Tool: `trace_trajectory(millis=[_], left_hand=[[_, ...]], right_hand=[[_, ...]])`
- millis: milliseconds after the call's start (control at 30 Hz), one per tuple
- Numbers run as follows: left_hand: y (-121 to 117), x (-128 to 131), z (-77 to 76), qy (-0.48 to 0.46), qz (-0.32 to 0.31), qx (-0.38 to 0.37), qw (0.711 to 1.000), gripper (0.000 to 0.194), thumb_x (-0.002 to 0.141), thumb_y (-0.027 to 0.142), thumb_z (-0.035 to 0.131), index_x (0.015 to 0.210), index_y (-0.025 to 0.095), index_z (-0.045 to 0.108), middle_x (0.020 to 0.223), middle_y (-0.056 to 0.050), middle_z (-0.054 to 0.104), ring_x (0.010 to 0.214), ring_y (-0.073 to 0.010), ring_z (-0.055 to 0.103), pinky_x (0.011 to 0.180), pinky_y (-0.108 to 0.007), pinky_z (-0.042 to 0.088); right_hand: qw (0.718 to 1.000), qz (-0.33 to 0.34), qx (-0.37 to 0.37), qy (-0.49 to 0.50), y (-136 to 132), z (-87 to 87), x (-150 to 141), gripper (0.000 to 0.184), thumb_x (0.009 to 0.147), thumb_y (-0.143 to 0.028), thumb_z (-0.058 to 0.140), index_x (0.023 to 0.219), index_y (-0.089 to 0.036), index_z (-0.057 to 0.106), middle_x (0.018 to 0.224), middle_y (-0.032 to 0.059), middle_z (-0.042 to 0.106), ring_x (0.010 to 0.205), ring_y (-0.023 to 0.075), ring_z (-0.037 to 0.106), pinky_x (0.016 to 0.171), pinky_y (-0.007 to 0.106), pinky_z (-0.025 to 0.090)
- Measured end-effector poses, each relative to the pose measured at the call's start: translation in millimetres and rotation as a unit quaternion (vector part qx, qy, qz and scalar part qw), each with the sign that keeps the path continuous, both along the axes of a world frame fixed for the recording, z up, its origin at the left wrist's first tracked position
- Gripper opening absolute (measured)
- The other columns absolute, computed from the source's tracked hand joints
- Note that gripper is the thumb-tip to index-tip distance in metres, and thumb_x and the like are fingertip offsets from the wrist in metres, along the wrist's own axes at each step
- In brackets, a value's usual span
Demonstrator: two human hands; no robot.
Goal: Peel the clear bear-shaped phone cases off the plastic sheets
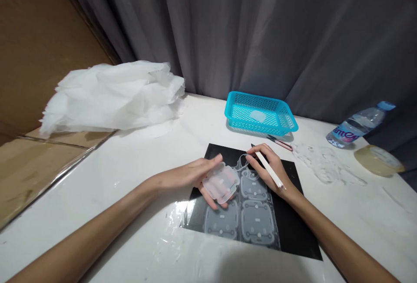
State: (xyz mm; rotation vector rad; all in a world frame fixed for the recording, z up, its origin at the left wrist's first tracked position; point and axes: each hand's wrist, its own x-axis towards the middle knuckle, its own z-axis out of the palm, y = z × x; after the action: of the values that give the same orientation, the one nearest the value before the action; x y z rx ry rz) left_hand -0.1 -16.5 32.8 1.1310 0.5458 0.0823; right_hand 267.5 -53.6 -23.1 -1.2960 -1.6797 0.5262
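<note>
My left hand (208, 179) holds a translucent, rounded-square plastic piece (222, 183), thumb on its top edge and fingers spread beneath it. My right hand (269, 168) grips a slim white pen-like tool (269, 170) with a dark tip; its exact kind is unclear. The right thumb and forefinger also pinch a thin clear strip (243, 161) beside the piece. Under both hands lies a black mat (293, 226). On it is a clear sheet with several similar rounded shapes, one (257, 222) in front of my right hand.
A blue perforated basket (260, 129) with a pale piece inside stands at the back. Clear scraps (322, 161), a pink-handled tool (282, 144), a tape roll (379, 160) and a water bottle (356, 126) are to the right. White wrapping sheets (114, 96) and cardboard (48, 166) lie left.
</note>
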Motion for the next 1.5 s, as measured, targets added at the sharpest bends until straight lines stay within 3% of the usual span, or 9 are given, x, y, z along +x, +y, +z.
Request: trace_trajectory(millis=[200, 600, 667, 767, 900, 1000, 1167, 1333, 1500], left_hand=[[-7, 9, -4.1, -0.081, 0.026, -0.14, 0.987, 0.112, 0.087, 0.095, 0.012, 0.133, 0.008, 0.067, 0.124, -0.028, 0.076, 0.104, -0.0362, 0.079, 0.088, -0.046, 0.064], [-3, 10, 2.3, -0.128, 0.132, -0.148, 0.972, 0.108, 0.09, 0.093, 0.026, 0.155, 0.01, 0.046, 0.145, -0.025, 0.065, 0.14, -0.0351, 0.059, 0.119, -0.051, 0.044], [12, 17, 14.9, -0.139, 0.178, -0.078, 0.971, 0.106, 0.092, 0.091, 0.024, 0.159, 0.011, 0.04, 0.151, -0.024, 0.06, 0.144, -0.0339, 0.055, 0.123, -0.051, 0.04], [52, 50, 37.3, -0.129, 0.238, 0.15, 0.951, 0.091, 0.099, 0.081, 0.022, 0.164, 0.018, 0.031, 0.169, -0.017, 0.041, 0.156, -0.0317, 0.038, 0.127, -0.054, 0.032], [102, 108, 47.3, 0.054, 0.212, 0.506, 0.834, 0.078, 0.106, 0.067, 0.031, 0.168, 0.023, 0.017, 0.18, -0.009, 0.006, 0.166, -0.0288, 0.002, 0.133, -0.053, 0.009], [102, 121, 34.9, 0.084, 0.207, 0.546, 0.807, 0.077, 0.104, 0.064, 0.042, 0.164, 0.019, 0.026, 0.178, -0.016, 0.014, 0.166, -0.0355, 0.001, 0.132, -0.057, 0.005], [46, 74, 3.9, 0.071, 0.1, 0.623, 0.773, 0.043, 0.108, 0.054, 0.045, 0.137, 0.025, 0.056, 0.144, -0.011, 0.061, 0.138, -0.0305, 0.053, 0.12, -0.047, 0.037], [10, 32, -16.6, 0.143, 0.059, 0.632, 0.76, 0.048, 0.097, 0.064, 0.063, 0.12, 0.022, 0.06, 0.12, -0.009, 0.063, 0.114, -0.0302, 0.059, 0.1, -0.044, 0.046], [15, 24, -26.9, 0.161, 0.043, 0.635, 0.754, 0.034, 0.108, 0.053, 0.049, 0.104, 0.021, 0.06, 0.096, -0.003, 0.063, 0.091, -0.0236, 0.06, 0.086, -0.039, 0.043]], right_hand=[[0.999, -0.038, 0.009, 0.006, 2, -2.0, 0, 0.016, 0.1, -0.037, 0.062, 0.094, -0.023, 0.067, 0.096, 0.0061, 0.068, 0.094, 0.0252, 0.066, 0.088, 0.04, 0.05], [0.998, -0.058, 0.03, 0.015, 6, -5.0, -4, 0.015, 0.101, -0.035, 0.058, 0.092, -0.024, 0.064, 0.094, 0.006, 0.067, 0.092, 0.0248, 0.066, 0.085, 0.037, 0.051], [0.997, -0.06, 0.033, 0.023, 8, -5.6, -5, 0.015, 0.102, -0.034, 0.057, 0.093, -0.024, 0.064, 0.094, 0.0062, 0.067, 0.093, 0.0248, 0.066, 0.086, 0.037, 0.051], [0.996, -0.064, 0.035, 0.042, 11, -7.2, -7, 0.015, 0.102, -0.033, 0.057, 0.092, -0.023, 0.063, 0.094, 0.006, 0.066, 0.092, 0.0241, 0.065, 0.086, 0.036, 0.05], [0.995, -0.078, 0.045, 0.052, 14, -9.1, -5, 0.016, 0.102, -0.033, 0.057, 0.091, -0.023, 0.063, 0.094, 0.0059, 0.066, 0.09, 0.0234, 0.065, 0.084, 0.036, 0.051], [0.993, -0.089, 0.052, 0.054, 17, -9.6, -2, 0.018, 0.102, -0.034, 0.056, 0.091, -0.022, 0.062, 0.093, 0.0058, 0.067, 0.089, 0.023, 0.065, 0.084, 0.036, 0.051], [0.993, -0.089, 0.052, 0.051, 17, -8.4, 0, 0.021, 0.104, -0.035, 0.053, 0.09, -0.023, 0.062, 0.093, 0.0054, 0.067, 0.089, 0.0222, 0.065, 0.083, 0.035, 0.052], [0.996, -0.074, 0.043, 0.037, 14, -3.8, -3, 0.025, 0.107, -0.037, 0.049, 0.091, -0.023, 0.063, 0.093, 0.0058, 0.067, 0.091, 0.023, 0.065, 0.084, 0.037, 0.051], [0.999, 0.001, 0.037, -0.01, 6, 6.0, 8, 0.032, 0.106, -0.04, 0.053, 0.079, -0.024, 0.063, 0.083, 0.004, 0.066, 0.082, 0.0213, 0.065, 0.08, 0.036, 0.051]])
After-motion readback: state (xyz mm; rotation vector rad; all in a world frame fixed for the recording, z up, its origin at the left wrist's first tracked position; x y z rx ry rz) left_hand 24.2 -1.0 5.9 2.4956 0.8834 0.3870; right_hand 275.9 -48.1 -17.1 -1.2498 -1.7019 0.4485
